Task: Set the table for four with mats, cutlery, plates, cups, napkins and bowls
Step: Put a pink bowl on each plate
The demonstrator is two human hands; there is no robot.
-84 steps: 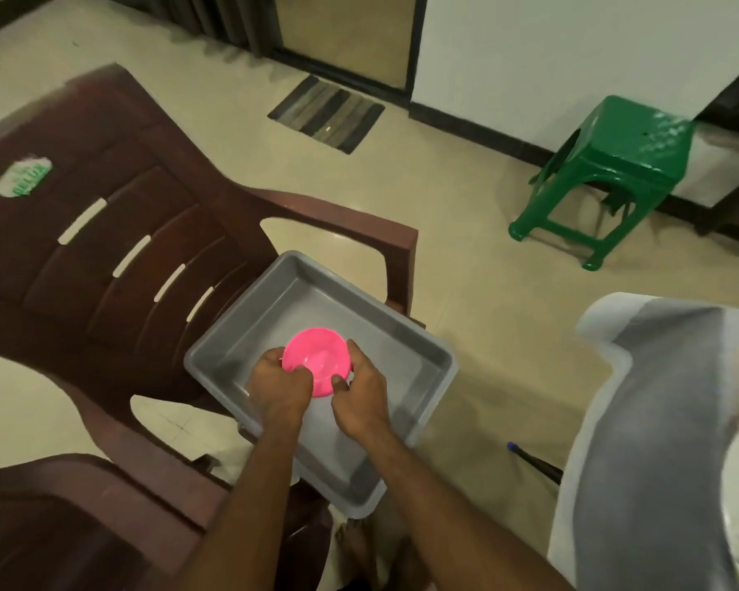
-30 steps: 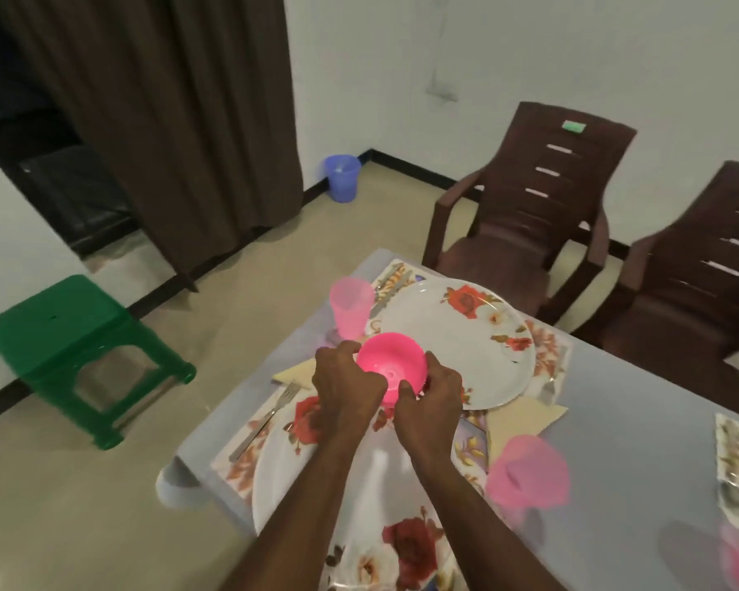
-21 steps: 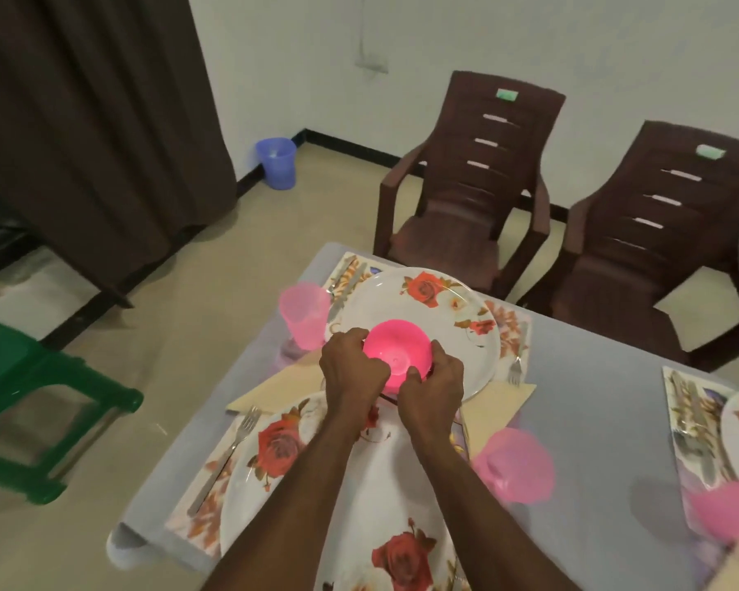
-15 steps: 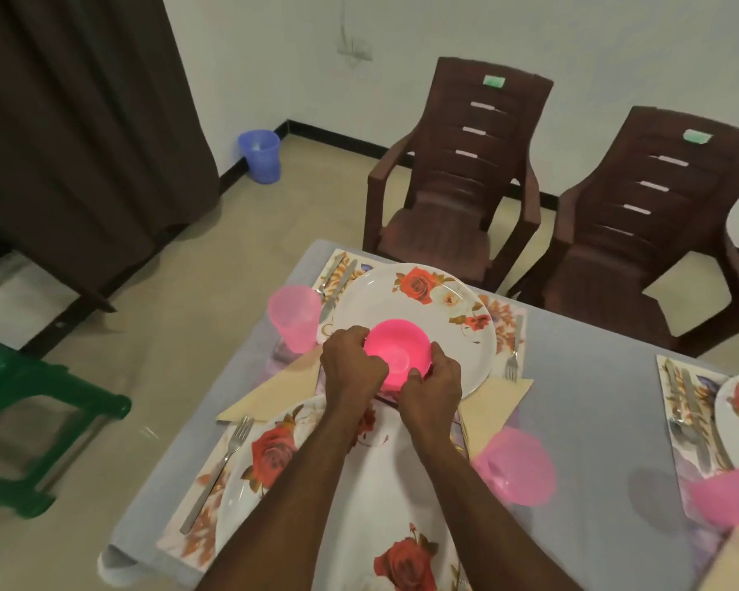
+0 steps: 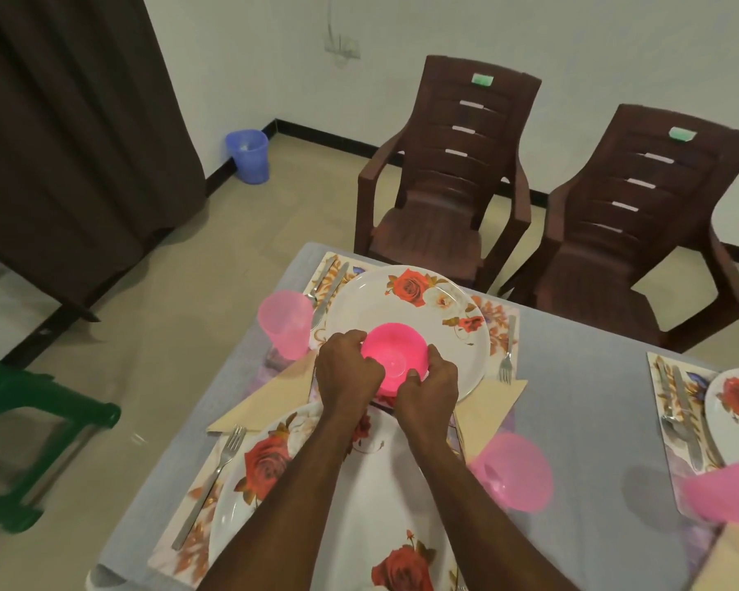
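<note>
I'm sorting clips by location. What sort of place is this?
Most likely a home dining room: a table set with floral plates and pink cups, brown plastic armchairs against a plain wall, and a curtain.

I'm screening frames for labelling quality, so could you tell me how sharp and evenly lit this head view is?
Head view: the pink bowl and both hands are sharp; wide-angle distortion splays the chairs outward; dim, soft lighting, the curtain nearly black; the cup near the right forearm looks smeared.
</note>
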